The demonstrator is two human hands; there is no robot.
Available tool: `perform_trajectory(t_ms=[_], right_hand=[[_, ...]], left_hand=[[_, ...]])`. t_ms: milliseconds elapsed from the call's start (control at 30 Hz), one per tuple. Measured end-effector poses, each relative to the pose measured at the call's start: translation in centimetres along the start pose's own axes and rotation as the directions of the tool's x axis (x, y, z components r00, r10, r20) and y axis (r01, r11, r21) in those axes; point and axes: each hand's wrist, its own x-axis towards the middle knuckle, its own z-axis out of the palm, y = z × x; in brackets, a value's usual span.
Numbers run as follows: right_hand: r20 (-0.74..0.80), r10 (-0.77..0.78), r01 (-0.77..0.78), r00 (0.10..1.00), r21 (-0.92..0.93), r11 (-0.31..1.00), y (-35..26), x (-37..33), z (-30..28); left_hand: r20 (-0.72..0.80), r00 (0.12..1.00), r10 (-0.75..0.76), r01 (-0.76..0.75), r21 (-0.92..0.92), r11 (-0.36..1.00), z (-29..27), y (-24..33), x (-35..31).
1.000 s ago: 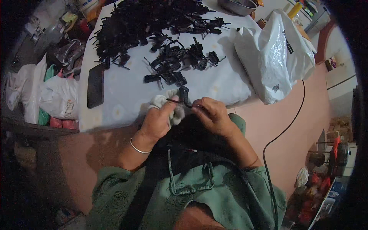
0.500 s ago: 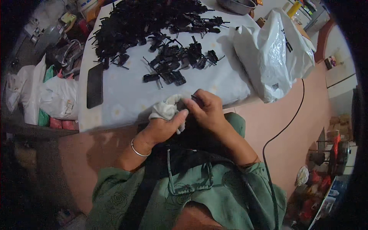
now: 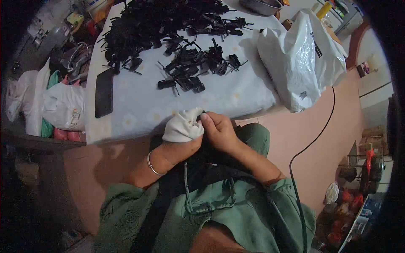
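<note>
A white cloth (image 3: 182, 126) is bunched over the fingers of my left hand (image 3: 179, 151), which grips it just in front of the table's near edge. My right hand (image 3: 222, 131) is closed, thumb and fingers pinching a small black part (image 3: 203, 113) against the right side of the cloth. Most of that part is hidden by the fingers and the cloth. Beyond my hands, a loose cluster of similar small black plastic parts (image 3: 185, 71) with thin prongs lies on the table. A large heap of them (image 3: 156, 31) spreads behind.
The table has a pale flowered cover (image 3: 139, 116). At its left edge lies a dark flat phone-like slab (image 3: 104, 93). A white plastic bag (image 3: 291, 59) stands at the right, near a metal bowl (image 3: 263, 6). A black cable (image 3: 312, 147) runs down the right side. Stuffed bags (image 3: 63, 105) sit at left.
The cloth now covers my left fingers more fully, its bulk turned upward. My right hand has moved slightly left and down, closer against the cloth, with the black part less visible.
</note>
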Motion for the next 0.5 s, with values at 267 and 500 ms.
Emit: perform_trajectory(t_ms=[267, 500], right_hand=[[0.206, -0.018, 0.069, 0.978, -0.241, 0.968, -0.9, 1.1, -3.1], [0.188, -0.280, 0.322, 0.941, -0.253, 0.912, -1.7, 1.5, -3.9]], left_hand=[[0.162, 0.888, -0.431, 0.434, -0.605, 0.667, -1.0, -1.2, 0.7], [0.209, 0.929, -0.305, 0.361, -0.341, 0.868, -0.2, -2.0, -0.7]])
